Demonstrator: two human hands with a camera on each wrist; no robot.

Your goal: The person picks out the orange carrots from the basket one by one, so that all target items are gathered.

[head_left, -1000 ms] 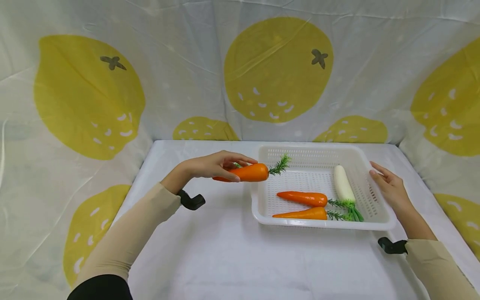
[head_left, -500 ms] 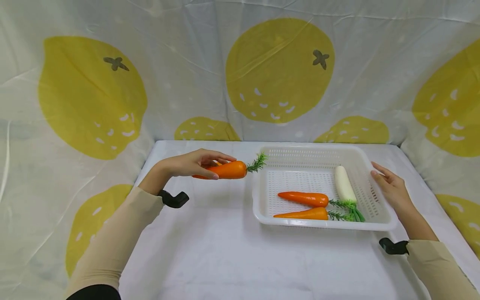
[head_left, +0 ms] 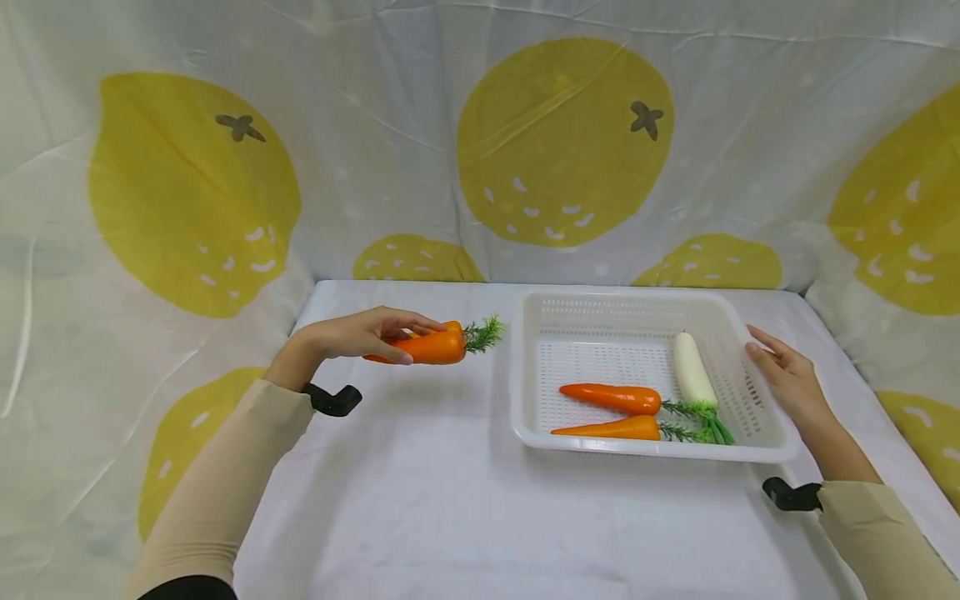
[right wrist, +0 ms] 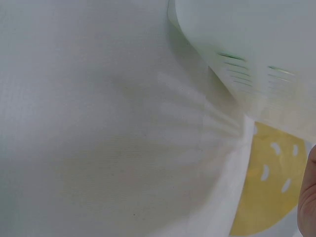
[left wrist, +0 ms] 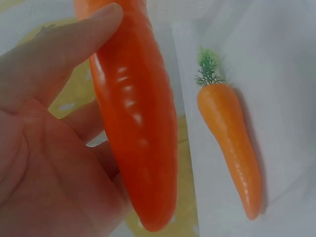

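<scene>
L hand (head_left: 367,335) grips carrot (head_left: 435,348), small gap to basket (head_left: 645,448) edge; 2nd carrot (left wrist: 232,143) beyond grip. R hand (head_left: 791,379) loose at opp. edge.

In the head view, the left hand (head_left: 367,333) and its held carrot (head_left: 431,350) have moved left, from the middle of the frame to left of centre. The carrot's leafy top (head_left: 480,335) was over the inside of the basket (head_left: 519,375) 1 second ago and overlapped its left rim 0.5 seconds ago; now it appears just left of that rim. The orange shoulder of a 2nd carrot (head_left: 452,326), nearly hidden 0.5 seconds ago, now shows above the held one. The sleeve (head_left: 217,483) and black wrist mount (head_left: 335,402) have shifted left too. The lemon prints (head_left: 566,142) and basket sit slightly further right in the frame.
</scene>
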